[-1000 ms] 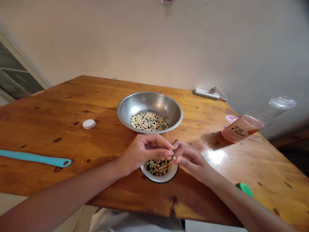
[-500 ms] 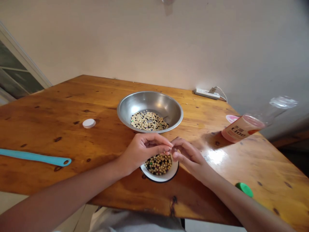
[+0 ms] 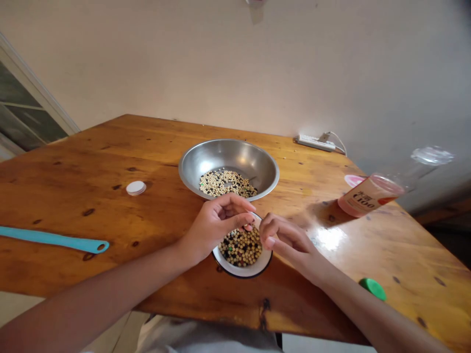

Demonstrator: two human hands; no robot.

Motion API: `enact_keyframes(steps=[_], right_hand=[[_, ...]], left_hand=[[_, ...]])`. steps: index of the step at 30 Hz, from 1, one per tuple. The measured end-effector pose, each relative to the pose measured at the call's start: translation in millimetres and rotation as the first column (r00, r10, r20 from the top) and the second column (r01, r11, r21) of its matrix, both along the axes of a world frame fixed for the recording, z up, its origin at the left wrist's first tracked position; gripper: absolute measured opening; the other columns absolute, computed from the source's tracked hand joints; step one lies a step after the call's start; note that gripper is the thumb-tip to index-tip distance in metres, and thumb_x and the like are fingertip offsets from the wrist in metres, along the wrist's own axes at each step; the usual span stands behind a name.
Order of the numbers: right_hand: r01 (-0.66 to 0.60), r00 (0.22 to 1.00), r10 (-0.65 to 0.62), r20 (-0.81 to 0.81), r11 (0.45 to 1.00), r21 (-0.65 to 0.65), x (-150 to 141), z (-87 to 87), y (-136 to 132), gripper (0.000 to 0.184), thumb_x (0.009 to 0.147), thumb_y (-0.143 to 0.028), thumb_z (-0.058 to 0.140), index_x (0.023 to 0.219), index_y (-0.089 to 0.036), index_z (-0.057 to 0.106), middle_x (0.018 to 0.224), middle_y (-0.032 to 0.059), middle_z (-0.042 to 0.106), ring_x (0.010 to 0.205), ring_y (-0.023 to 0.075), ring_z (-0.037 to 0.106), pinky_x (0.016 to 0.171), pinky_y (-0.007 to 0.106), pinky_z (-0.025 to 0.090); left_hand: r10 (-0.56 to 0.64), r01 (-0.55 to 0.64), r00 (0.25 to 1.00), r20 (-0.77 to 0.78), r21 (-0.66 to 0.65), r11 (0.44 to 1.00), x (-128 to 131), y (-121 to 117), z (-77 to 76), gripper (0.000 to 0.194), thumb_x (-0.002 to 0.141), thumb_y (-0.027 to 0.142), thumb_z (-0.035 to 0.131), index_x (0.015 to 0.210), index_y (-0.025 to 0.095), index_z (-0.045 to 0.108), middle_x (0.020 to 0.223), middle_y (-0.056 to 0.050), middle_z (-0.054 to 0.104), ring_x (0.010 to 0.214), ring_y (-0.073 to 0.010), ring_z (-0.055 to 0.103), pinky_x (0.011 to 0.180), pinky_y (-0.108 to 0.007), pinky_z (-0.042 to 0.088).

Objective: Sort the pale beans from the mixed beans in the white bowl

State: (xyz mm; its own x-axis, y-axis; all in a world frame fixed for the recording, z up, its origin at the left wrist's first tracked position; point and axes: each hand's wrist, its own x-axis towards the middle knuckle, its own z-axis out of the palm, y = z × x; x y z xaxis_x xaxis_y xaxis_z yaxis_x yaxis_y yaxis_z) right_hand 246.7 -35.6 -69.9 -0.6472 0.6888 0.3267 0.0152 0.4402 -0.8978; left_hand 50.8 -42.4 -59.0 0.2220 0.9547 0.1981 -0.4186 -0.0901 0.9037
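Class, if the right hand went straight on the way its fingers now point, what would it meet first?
Probably the left hand, reached over the white bowl's rim, though depth is unclear.

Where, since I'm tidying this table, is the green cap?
In the head view, the green cap lies on the wooden table near its front right edge, right of the right hand and below the plastic bottle.

Head camera looks forward and down at the enamel bowl [image 3: 243, 270].
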Motion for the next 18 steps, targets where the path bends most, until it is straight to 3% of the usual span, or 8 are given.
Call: enact_keyframes(steps=[6,18], right_hand=[[-0.033,0.999,0.033,-0.009,0.999,0.034,0.0,1.4,-2.1,0.032,0.098,-0.038,0.049,0.072,-0.020,0.052,0.075,0.0012,0.053,0.074,0.0157,0.051,0.070,0.030,0.040],[-0.059,0.997,0.051,0.063,0.989,0.136,-3.3,7.2,-2.6,0.036,0.098,-0.040,0.047,0.070,-0.020,0.054,0.071,0.0017,0.059,0.072,0.0163,0.054,0.074,0.034,0.042]], left_hand=[[0.050,-0.050,0.999,-0.022,0.007,0.999,-1.3,0.9,-1.4,0.026,0.070,0.032,0.082,0.081,0.017,0.063,0.062,0.005,0.061,0.057,-0.0051,0.056,0.058,-0.014,0.045],[0.055,-0.055,0.994,-0.099,0.003,0.998,-0.5,0.2,0.6,0.032,0.069,0.039,0.081,0.080,0.017,0.061,0.060,0.004,0.059,0.054,-0.0078,0.054,0.056,-0.019,0.043]])
